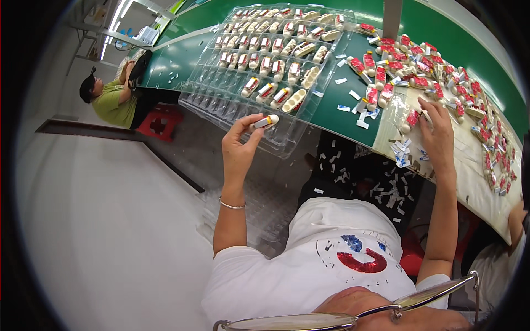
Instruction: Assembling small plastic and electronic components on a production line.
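Observation:
My left hand (241,138) pinches a small cream rounded piece (266,122) with a grey strip on its side, held just off the near edge of a clear plastic tray (190,99). Rows of like cream-and-red pieces fill much of that tray, some turned hollow side up. My right hand (440,135) is over the paper-covered part of the table, its thumb and fingertips drawn together round something whitish that I cannot make out. Right beside those fingertips lies a red-topped cream piece (409,121).
A heap of red-and-cream pieces (422,63) spreads over the green table (337,99). White paper slips (402,151) lie on the table and on my lap. A metal post (392,19) stands behind. Another person (113,102) sits far left; another's arm (516,220) shows at right.

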A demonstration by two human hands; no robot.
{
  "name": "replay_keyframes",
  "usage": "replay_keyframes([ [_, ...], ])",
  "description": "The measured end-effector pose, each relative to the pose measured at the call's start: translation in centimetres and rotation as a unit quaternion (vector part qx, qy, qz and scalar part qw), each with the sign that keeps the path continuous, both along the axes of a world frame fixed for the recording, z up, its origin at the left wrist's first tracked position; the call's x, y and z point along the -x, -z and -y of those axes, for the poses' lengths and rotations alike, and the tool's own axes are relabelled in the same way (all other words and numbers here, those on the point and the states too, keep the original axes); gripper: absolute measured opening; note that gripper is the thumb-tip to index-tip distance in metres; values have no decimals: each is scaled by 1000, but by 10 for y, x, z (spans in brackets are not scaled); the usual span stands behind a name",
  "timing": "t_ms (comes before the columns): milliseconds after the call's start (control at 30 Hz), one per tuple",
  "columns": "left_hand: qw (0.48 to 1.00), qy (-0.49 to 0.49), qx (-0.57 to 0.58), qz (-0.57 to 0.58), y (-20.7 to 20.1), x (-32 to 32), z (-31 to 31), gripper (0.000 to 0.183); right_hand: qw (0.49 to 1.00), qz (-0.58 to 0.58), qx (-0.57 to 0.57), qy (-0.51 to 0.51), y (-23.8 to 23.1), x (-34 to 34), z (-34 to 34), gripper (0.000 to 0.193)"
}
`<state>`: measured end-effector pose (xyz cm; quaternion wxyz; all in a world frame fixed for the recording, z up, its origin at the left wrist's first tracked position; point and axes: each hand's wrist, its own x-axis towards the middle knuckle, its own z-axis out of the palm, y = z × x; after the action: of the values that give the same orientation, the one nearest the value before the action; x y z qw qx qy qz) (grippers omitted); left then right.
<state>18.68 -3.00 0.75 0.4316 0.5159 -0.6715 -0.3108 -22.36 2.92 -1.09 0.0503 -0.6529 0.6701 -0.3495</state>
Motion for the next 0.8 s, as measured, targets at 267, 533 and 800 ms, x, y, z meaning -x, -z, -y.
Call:
replay_keyframes([
  [267,987,-36,32,151,-3,14,-7,22,999,-41,-9,22,-1,-3,-6,23],
  [533,951,-17,131,280,7,24,-11,22,991,130,32,-10,-10,-17,-19,24],
  [800,986,128,-84,-72,-20,100,-30,24,972,180,72,-133,-20,-58,-29,27],
])
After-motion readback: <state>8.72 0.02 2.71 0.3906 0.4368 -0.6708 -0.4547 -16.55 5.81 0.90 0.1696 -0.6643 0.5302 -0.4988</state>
